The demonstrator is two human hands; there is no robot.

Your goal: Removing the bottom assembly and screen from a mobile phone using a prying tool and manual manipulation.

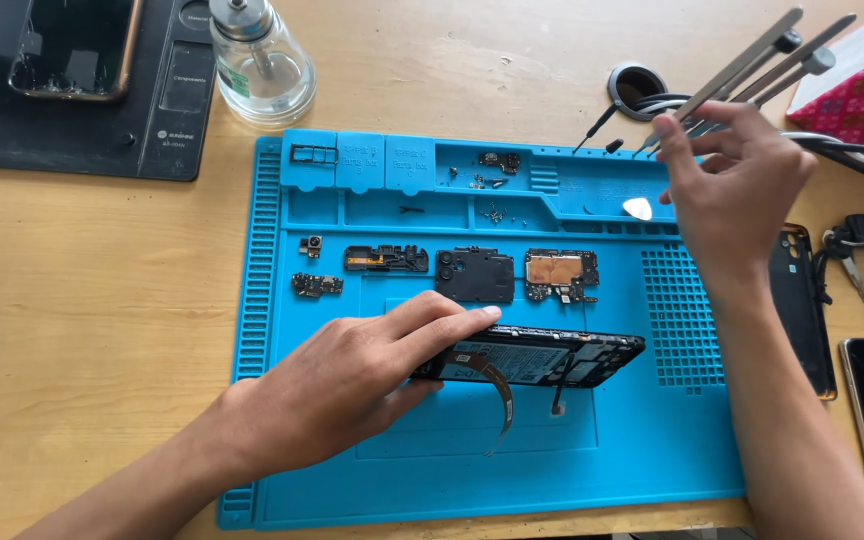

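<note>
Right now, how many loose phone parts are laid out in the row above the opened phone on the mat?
5. Small camera module and a small board at the left, then a black bracket, a black cover plate and the copper-topped main board. Tiny screws sit apart in the trays; some may be hidden.

1. Blue ribbed rubber-like work mat [432, 480]: matt, moulded.
2. Pale wooden tabletop [102, 280]: smooth, lightly grained.
3. Slim grey metal pry tools [752, 60]: brushed.
4. Clear glass dispenser bottle [262, 65]: glossy.
</note>
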